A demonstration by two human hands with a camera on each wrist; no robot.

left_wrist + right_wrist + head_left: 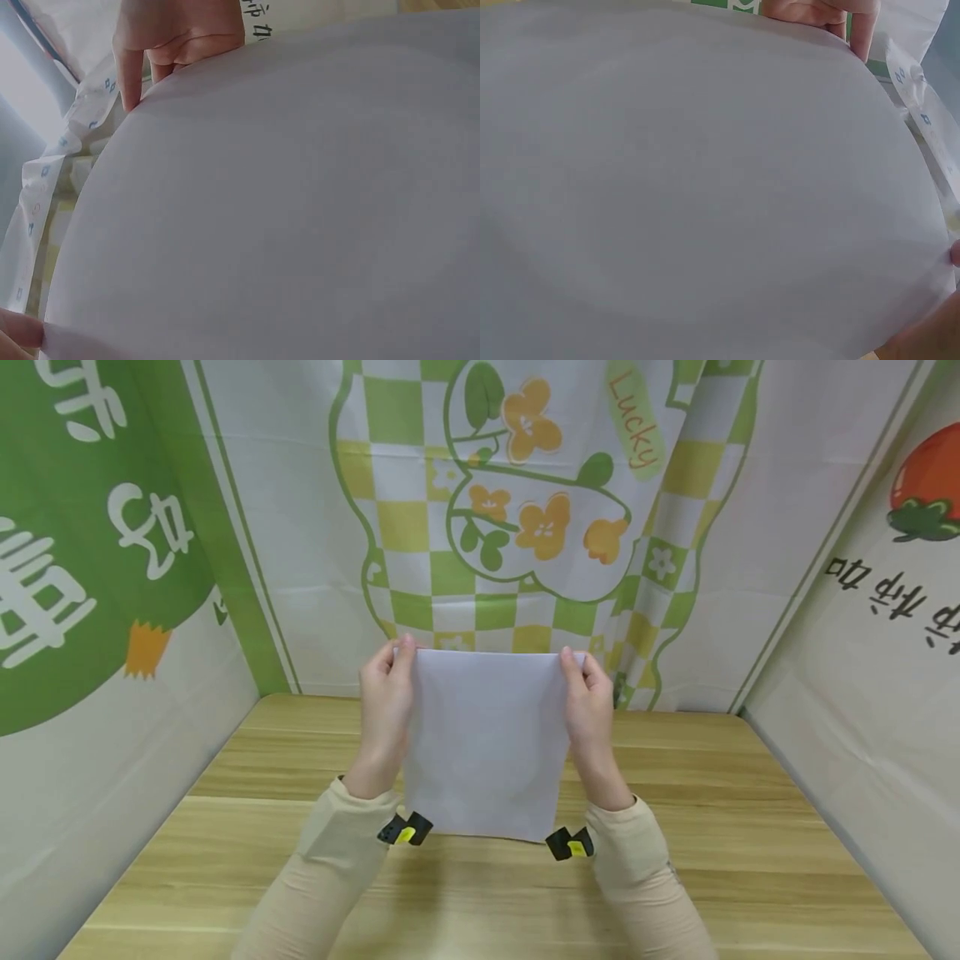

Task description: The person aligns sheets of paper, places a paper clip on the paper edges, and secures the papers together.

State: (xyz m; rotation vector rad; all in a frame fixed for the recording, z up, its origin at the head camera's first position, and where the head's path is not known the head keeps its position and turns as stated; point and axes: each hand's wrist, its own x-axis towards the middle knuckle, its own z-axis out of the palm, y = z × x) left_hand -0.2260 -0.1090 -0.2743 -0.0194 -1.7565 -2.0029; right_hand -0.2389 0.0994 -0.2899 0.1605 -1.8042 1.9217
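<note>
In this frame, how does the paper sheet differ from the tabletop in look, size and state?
The sheet is plain white; the tabletop has yellowish wood grain. The sheet is smaller than the tabletop. The sheet is held up; the tabletop lies flat beneath. Both are pale.

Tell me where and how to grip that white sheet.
Pinch the white sheet near both upper corners, coming in from its left and right sides, as both hands do. It is thin and broad, so spread edge grips should best limit sagging.
</note>
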